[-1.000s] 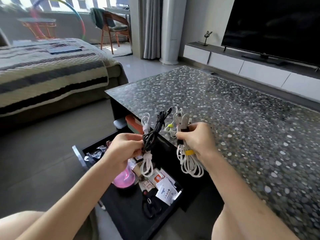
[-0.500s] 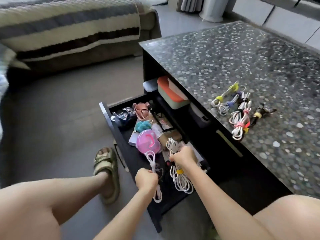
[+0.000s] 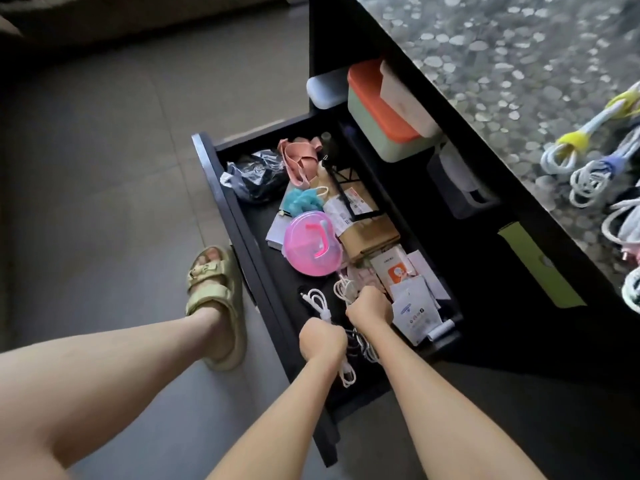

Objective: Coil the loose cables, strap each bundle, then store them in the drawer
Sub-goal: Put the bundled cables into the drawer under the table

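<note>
— Which step is this?
— Storing, I'd judge. In the head view both hands sit low in the open drawer point(image 3: 221, 188), lower centre of the frame. The left hand point(image 3: 322, 341) is clenched round a white cable bundle point(image 3: 318, 306). The right hand point(image 3: 370, 310) grasps another white coil point(image 3: 341, 289), near a round pink plastic case point(image 3: 310, 242).
— Next?
— Lay both on the drawer's black floor and let go. More strapped bundles point(image 3: 588, 178) lie at the right edge on the glossy pebbled tabletop point(image 3: 502, 64): thin smooth cord, soft loops, yellow and blue straps.
</note>
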`<control>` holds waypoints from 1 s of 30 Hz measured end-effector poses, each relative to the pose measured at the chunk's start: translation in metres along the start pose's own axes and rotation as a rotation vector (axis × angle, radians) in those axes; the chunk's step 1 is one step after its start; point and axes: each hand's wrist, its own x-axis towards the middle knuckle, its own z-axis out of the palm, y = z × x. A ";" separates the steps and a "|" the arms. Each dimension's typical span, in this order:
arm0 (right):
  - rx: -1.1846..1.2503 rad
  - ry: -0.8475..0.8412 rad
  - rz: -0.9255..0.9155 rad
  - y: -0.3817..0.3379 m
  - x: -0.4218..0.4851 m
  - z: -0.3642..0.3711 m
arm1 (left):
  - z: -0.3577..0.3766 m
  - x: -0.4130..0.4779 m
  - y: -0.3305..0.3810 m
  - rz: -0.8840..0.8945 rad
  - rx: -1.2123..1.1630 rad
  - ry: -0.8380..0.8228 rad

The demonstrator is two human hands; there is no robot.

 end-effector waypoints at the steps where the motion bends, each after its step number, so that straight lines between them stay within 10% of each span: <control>1: -0.020 -0.014 -0.004 0.002 -0.001 0.003 | -0.001 0.003 0.001 0.012 0.036 -0.008; 14: 0.156 -0.043 -0.195 0.020 -0.038 -0.012 | -0.024 -0.009 0.032 0.077 0.222 -0.125; 24: 0.593 0.921 -0.388 0.025 -0.175 -0.184 | -0.070 -0.093 0.092 0.544 -0.088 0.076; 30: 0.503 1.256 -0.070 0.067 -0.196 -0.250 | -0.074 -0.184 0.143 1.184 -0.264 0.479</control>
